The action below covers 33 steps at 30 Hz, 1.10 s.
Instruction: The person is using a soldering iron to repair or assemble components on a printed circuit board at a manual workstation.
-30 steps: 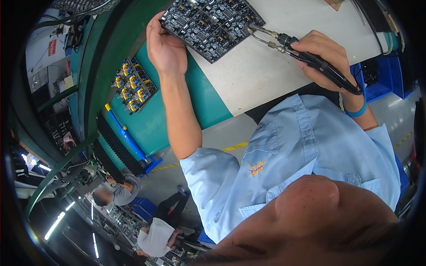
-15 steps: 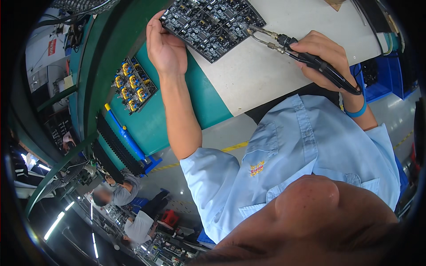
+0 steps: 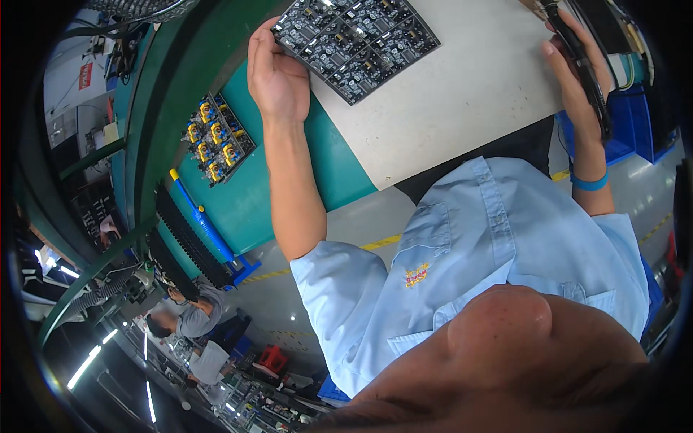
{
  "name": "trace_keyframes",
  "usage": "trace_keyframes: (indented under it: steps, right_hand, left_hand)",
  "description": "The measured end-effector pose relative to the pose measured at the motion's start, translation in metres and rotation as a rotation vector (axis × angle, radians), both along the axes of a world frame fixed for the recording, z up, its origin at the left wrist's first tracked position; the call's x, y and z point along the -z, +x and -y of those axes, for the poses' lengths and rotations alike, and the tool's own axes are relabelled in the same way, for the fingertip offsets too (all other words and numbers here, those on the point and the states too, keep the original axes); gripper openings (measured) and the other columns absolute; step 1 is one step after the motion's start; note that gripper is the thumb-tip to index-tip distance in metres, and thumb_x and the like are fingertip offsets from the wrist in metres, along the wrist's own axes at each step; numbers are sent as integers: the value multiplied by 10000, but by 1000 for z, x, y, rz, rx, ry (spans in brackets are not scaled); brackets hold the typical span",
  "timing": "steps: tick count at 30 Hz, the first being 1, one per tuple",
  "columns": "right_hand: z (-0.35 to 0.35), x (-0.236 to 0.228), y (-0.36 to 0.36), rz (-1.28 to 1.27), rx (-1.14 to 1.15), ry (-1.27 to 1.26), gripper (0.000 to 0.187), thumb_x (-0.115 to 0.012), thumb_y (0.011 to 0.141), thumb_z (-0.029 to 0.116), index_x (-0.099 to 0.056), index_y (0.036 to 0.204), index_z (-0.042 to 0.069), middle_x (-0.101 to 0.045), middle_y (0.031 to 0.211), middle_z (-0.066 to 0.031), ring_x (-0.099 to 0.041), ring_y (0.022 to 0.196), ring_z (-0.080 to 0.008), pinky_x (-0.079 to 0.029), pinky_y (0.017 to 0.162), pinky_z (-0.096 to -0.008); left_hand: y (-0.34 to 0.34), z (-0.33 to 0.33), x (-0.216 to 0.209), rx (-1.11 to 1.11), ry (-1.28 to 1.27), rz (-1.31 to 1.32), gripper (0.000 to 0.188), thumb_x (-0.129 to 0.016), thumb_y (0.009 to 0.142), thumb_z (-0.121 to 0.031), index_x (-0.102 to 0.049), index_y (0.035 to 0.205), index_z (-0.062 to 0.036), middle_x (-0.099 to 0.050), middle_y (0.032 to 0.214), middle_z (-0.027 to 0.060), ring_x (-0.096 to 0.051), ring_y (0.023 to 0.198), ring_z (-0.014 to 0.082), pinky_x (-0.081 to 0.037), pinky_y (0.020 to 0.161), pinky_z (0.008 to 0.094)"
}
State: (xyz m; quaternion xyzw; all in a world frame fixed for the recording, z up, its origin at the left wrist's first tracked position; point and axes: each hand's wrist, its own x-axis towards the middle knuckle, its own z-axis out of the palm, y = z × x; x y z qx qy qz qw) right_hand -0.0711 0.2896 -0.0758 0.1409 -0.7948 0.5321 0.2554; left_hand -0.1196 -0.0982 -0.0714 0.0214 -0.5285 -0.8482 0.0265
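Green counter (image 3: 333,169): left fingers (image 3: 261,56) touch a circuit board (image 3: 357,50) at twelve o'clock, grip unclear; likely stiff, fragile, edge-held best. Right fingers (image 3: 593,50) clasp a black tool (image 3: 588,79).

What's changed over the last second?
The right hand moved away from the circuit board panel, up and right in the picture, still gripping the black-handled tool. The left hand and panel shifted slightly right. The board with yellow parts stayed put.
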Motion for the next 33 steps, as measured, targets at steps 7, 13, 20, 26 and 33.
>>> trace_keyframes:
  steps: [7,13,20,26,33]
  right_hand:
    - [21,-11,9,-4,-302,15,462,-740,819,-32,-614,1262,-24,-676,1115,-171,-671,955,-252,-521,850,-302]
    - [42,-1,8,-33,-472,-46,457,-700,765,-80,-656,1215,-9,-695,1013,-122,-632,796,-202,-498,722,-265]
    - [39,6,8,-23,-497,-3,451,-698,745,-80,-674,1190,-10,-695,980,-121,-616,758,-198,-492,695,-267]
    - [39,7,9,-5,-497,-4,440,-697,736,-78,-686,1170,-8,-693,950,-119,-604,736,-194,-484,678,-261]
    - [40,7,8,-18,-499,-3,447,-699,729,-80,-686,1170,-9,-691,932,-118,-598,723,-191,-483,670,-262]
  left_hand:
    - [0,4,2,44,42,-6,320,-365,1069,-218,-539,1252,-22,-672,1073,100,-675,929,217,-551,825,374]
    - [0,1,2,31,25,4,316,-368,1068,-219,-542,1246,-23,-672,1067,96,-672,932,215,-548,828,373]
    - [2,3,2,43,12,-9,318,-370,1068,-221,-546,1244,-23,-673,1070,96,-668,936,208,-540,841,371]
    - [1,2,2,34,-1,-9,321,-377,1066,-224,-550,1242,-19,-673,1074,98,-666,939,208,-533,851,371]
    - [2,-3,-1,25,0,-28,324,-384,1063,-229,-553,1238,-15,-673,1076,101,-662,947,212,-528,861,375]
